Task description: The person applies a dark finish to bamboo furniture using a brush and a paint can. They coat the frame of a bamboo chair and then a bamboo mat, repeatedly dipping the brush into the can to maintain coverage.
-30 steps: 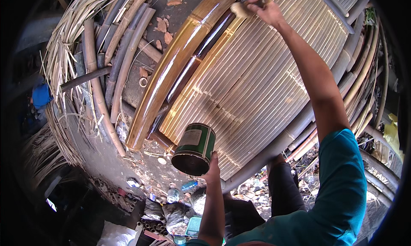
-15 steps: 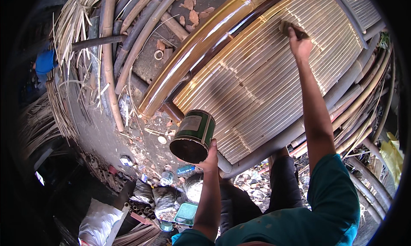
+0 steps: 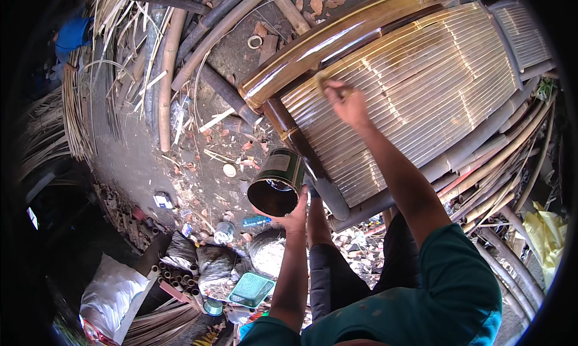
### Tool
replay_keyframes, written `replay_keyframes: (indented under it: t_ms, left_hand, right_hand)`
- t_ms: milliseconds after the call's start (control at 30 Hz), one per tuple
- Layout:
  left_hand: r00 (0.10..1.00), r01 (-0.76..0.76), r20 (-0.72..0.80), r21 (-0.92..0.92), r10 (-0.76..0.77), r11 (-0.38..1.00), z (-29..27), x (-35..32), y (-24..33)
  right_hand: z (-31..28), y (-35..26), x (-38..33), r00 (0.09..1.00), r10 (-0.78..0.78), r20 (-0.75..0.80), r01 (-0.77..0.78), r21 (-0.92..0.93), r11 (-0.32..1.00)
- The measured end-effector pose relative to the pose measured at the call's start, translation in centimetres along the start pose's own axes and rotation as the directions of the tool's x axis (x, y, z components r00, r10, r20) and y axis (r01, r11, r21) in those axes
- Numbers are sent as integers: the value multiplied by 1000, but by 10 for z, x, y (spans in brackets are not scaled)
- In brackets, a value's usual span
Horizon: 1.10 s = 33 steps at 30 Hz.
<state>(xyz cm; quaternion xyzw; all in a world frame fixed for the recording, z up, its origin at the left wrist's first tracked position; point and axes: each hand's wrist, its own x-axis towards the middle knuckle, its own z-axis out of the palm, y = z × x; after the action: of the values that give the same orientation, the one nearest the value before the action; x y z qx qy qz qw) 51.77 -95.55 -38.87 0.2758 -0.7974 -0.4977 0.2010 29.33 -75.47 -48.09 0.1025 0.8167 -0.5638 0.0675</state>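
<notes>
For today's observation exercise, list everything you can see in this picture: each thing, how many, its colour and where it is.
Slatted bamboo panel: one, glossy golden, upper right.
Thick bamboo pole: one, shiny golden-brown, along the panel's upper edge.
Brush: one, brownish, on the panel's slats.
Tin can: one, green, dark inside, centre.
Loose bamboo poles: several, tan and grey, upper left.
Tape roll: one, pale, on the ground at the top.
Basket: one, green, bottom centre.
White sack: one, bottom left.
Left hand: holds the can.
Right hand: holds the brush.

Pale label [image 3: 278, 163], green tin [image 3: 280, 180]
</notes>
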Motion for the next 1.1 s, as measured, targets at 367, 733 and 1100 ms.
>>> replay_keyframes:
  t_ms: [367, 733, 1100]
  left_hand:
    - [988, -141, 76, 96, 134, 985, -31, 0, -5]
    - [934, -185, 293, -92, 204, 978, 18, 9, 16]
    - [795, -159, 556, -198, 244, 967, 112, -5, 69]
  right_hand:
    - [-5, -11, -55, 876, -61, 478, 162, -173, 971]
    - [-172, 11, -105, 968, 123, 220, -19, -422, 907]
    - [-194, -174, -127, 963, -80, 258, 88, -20, 996]
